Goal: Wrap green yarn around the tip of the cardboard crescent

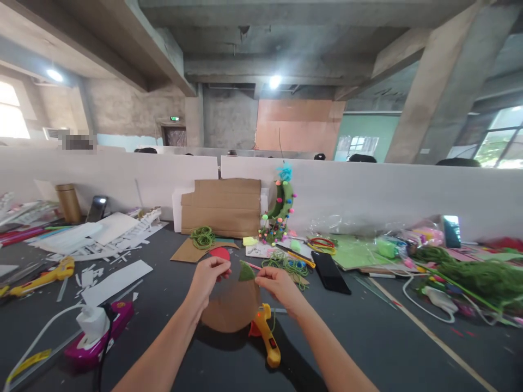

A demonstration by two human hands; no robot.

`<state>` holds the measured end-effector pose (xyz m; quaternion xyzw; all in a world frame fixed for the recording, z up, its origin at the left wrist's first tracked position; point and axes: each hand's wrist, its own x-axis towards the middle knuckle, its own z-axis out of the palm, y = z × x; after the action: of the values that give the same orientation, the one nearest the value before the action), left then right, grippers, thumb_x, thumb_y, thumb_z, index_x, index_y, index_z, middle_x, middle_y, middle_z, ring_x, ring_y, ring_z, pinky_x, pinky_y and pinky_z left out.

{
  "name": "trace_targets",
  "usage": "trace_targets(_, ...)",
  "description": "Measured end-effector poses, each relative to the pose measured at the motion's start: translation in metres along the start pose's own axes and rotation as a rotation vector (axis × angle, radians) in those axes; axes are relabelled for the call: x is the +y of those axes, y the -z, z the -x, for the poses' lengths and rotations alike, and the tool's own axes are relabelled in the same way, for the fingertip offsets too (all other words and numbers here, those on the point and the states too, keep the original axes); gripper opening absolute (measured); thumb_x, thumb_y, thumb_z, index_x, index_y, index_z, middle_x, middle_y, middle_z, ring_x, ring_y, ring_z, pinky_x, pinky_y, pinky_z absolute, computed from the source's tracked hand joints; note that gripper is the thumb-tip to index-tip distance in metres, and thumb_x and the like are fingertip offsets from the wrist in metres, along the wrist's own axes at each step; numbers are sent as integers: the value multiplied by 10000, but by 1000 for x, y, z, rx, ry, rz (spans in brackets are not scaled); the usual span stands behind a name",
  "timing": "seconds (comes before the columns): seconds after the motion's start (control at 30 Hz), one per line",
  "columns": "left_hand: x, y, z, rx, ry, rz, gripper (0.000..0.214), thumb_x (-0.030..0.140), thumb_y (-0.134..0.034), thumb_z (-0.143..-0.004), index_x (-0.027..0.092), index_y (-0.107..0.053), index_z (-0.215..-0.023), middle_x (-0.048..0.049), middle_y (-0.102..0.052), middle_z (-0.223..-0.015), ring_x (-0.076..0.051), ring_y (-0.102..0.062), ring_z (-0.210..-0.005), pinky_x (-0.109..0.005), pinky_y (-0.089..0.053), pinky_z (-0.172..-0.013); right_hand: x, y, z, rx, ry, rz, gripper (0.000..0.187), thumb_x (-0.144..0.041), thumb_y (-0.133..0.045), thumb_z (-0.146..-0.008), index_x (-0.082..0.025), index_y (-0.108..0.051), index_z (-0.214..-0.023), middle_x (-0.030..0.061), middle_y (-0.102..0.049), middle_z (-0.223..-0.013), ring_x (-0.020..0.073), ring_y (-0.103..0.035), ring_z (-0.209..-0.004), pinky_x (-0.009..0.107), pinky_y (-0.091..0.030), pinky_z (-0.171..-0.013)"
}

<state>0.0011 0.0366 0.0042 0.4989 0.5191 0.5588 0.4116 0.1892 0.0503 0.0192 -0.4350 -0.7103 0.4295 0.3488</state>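
Note:
My left hand (212, 274) is closed in a pinch, just below a red paper piece (220, 253); what its fingertips hold, if anything, is too small to make out. Across a small gap, my right hand (275, 282) pinches the edge of a small green felt piece (246, 271), roughly triangular. Beneath both hands lies a round piece of brown cardboard (229, 311). A yellow hot glue gun (269, 340) rests on the table by the cardboard's right side, its nozzle end partly hidden behind the cardboard.
A green crescent ornament with colored pompoms (286, 198) stands at the back. Green yarn (203, 237) lies on cardboard. A black phone (330, 272) is to the right. On the left are a purple power strip (102, 335), another glue gun (44, 279) and white scraps (116, 280).

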Motion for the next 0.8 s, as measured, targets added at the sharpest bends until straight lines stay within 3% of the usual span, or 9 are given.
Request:
trace_targets(0.13, -8, -1, 6, -45, -8, -26, 350, 435, -450, -787, 153, -610, -659, -65, -664, -645, -168, -610, -590, -272, -452, -574, 12, -2, 3, 3, -6, -12, 144, -282, -527, -704, -177, -521, -606, -92, -330, -421, 69, -261, -391, 214, -197, -404)
trace_targets(0.2, -9, -2, 9, -103, -19, -53, 347, 432, -482, -775, 149, -627, -634, -69, -666, -647, -183, -615, -638, -287, -460, -635, 15, -2, 3, 5, -1, -17, 134, -270, -526, -709, -173, -523, -617, -83, -355, -460, 72, -284, -423, 212, -221, -424)
trace_targets(0.3, -6, -7, 16, -187, -60, -73, 235, 323, -644, -670, 160, -648, -839, -52, -682, -833, -192, -607, -806, -283, -450, -749, 16, -4, 4, -5, 19, -28, 127, -249, -520, -711, -170, -509, -612, -64, -390, -527, 83, -340, -497, 212, -265, -479)
trace_targets(0.37, -3, -12, 21, -219, -84, -83, 206, 287, -631, -681, 159, -635, -843, -39, -668, -848, -183, -592, -820, -278, -439, -760, 16, -6, 5, -27, 30, -34, 115, -238, -524, -707, -167, -509, -618, -57, -408, -547, 88, -360, -528, 214, -279, -504)
trace_targets(0.5, 0, -18, 27, -228, -114, -111, 119, 261, -571, -727, 156, -608, -769, -6, -622, -742, -158, -558, -727, -264, -420, -695, 14, -6, 8, -83, 43, -47, 108, -240, -541, -712, -153, -541, -648, -46, -452, -576, 89, -378, -549, 213, -291, -522)
trace_targets(0.63, -1, -17, 28, -259, -130, -137, 147, 275, -532, -759, 160, -602, -816, -15, -616, -779, -167, -548, -761, -277, -418, -719, 7, -1, 12, -123, 50, -60, 150, -277, -533, -744, -156, -577, -668, -65, -400, -528, 76, -316, -486, 208, -262, -477)
trace_targets(0.8, 2, -18, 33, -202, -226, -304, 225, 311, -599, -708, 157, -566, -869, -38, -580, -839, -196, -532, -812, -319, -428, -749, 0, -2, 17, -60, 95, -40, 157, -276, -531, -739, -163, -567, -636, -50, -433, -556, 88, -355, -523, 210, -281, -497)
